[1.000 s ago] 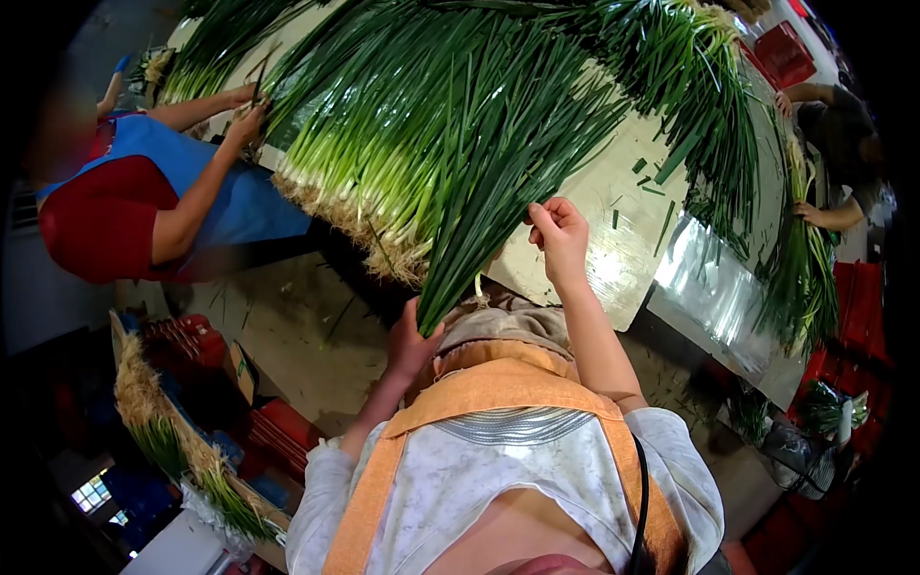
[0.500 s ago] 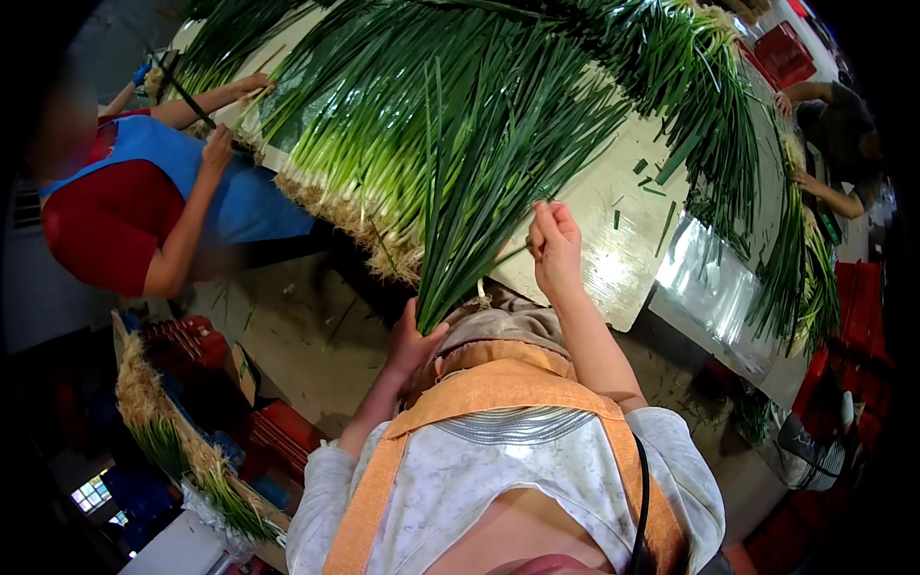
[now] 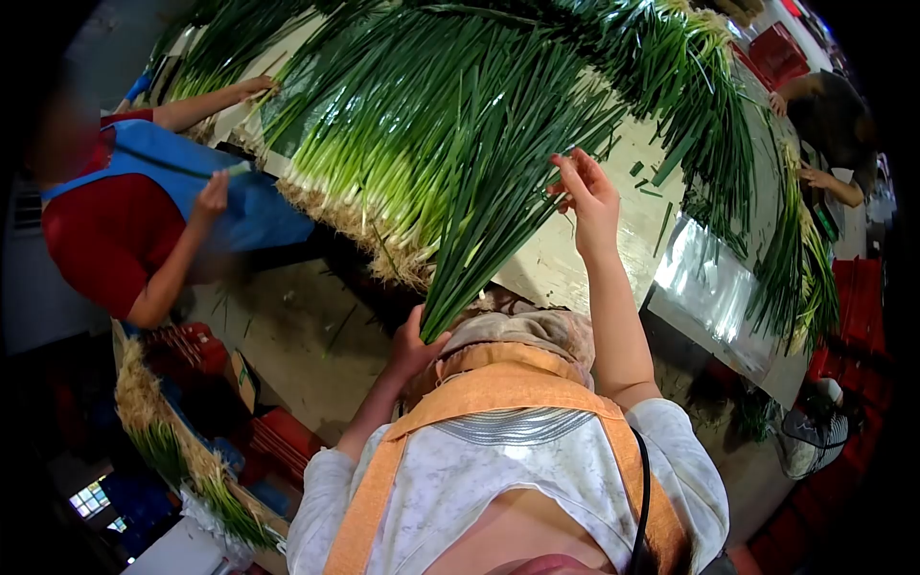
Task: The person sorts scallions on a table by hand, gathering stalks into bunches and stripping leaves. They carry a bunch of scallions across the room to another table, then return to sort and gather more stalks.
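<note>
My left hand [image 3: 414, 347] is closed round the lower end of a bunch of green onions [image 3: 470, 259], whose dark leaves fan up and to the right. To the right of those leaves is my right hand [image 3: 586, 192], raised over the table, thumb and fingers drawn together near the leaf tips; whatever is between them is too small to make out. A wide row of green onions [image 3: 374, 163] lies on the table [image 3: 561, 264], with its pale stems and brown roots toward me. Short cut leaf pieces [image 3: 642, 182] are scattered at the right.
A co-worker in a blue apron [image 3: 177, 168] holds a single stalk at the left. Another person [image 3: 839, 125] handles green onions [image 3: 795, 249] at the far right. More leaves hang over a metal sheet [image 3: 714, 287]. Red crates [image 3: 287, 436] stand at the lower left.
My right hand has moved up and to the right, away from my body. My left hand keeps its grip on the bunch, slightly lower. The co-worker's hand with the stalk has moved down and left.
</note>
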Demonstrator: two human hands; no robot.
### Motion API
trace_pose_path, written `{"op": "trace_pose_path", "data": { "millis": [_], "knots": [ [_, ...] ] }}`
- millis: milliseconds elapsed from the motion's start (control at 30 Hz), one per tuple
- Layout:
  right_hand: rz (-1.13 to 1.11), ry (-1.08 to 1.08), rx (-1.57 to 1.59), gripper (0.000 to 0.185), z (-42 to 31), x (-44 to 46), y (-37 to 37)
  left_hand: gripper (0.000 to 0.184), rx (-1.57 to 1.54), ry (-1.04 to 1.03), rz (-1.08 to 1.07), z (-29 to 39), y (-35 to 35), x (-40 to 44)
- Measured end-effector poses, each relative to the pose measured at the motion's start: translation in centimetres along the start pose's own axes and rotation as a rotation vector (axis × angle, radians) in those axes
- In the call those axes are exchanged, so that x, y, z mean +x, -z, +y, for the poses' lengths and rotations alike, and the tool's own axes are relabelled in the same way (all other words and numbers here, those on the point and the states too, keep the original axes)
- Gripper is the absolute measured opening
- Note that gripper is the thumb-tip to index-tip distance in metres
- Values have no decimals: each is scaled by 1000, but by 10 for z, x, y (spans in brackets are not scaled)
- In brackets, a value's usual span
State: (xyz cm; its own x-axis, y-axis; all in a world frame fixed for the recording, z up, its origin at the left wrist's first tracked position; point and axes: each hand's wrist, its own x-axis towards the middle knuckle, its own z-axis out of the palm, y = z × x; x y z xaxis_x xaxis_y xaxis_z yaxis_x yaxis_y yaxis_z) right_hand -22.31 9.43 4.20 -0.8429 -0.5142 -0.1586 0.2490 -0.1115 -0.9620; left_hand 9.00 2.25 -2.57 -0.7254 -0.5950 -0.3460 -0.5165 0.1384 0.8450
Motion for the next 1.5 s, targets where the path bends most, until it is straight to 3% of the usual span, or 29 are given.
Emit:
{"op": "trace_pose_path", "data": {
  "millis": [200,333,367,500,767,867,900,1000,1033,1067,1233,1367,1467,1500],
  "knots": [
    [32,105,-97,48,-13,19,4,49,8,-23,-30,4,4,-7],
    [-124,-85,67,34,-20,17,1,47,20,-11,-32,7,3,-13],
    [-126,-109,116,23,-21,14,-4,47,30,-28,-27,7,2,-14],
    [-90,-150,144,14,-15,13,5,48,27,-29,-56,4,3,-15],
    [9,7,153,20,5,17,23,50,3,-37,-136,10,-1,-13],
    [-19,4,162,21,-18,7,17,49,28,-72,-127,9,-3,-12],
    [-116,135,-33,26,-18,13,20,49,36,-84,-125,8,-3,-12],
    [-219,760,-1243,32,-24,9,27,47,65,-120,-128,1,-4,-10],
    [-450,555,-1306,36,-23,10,30,47,76,-128,-129,-2,-3,-9],
    [-562,576,-1346,35,-13,10,35,46,88,-136,-129,-4,-2,-9],
    [-712,536,-1483,25,-7,4,28,44,189,-138,-135,-9,4,-9],
    [-924,209,-1520,19,-8,2,16,43,203,-127,-136,-8,10,-11],
    [-787,405,-1180,20,2,-3,19,43,169,-167,-113,-10,13,-13],
    [-774,422,-1207,17,-2,-4,17,42,166,-161,-113,-9,13,-13]
  ]
}}
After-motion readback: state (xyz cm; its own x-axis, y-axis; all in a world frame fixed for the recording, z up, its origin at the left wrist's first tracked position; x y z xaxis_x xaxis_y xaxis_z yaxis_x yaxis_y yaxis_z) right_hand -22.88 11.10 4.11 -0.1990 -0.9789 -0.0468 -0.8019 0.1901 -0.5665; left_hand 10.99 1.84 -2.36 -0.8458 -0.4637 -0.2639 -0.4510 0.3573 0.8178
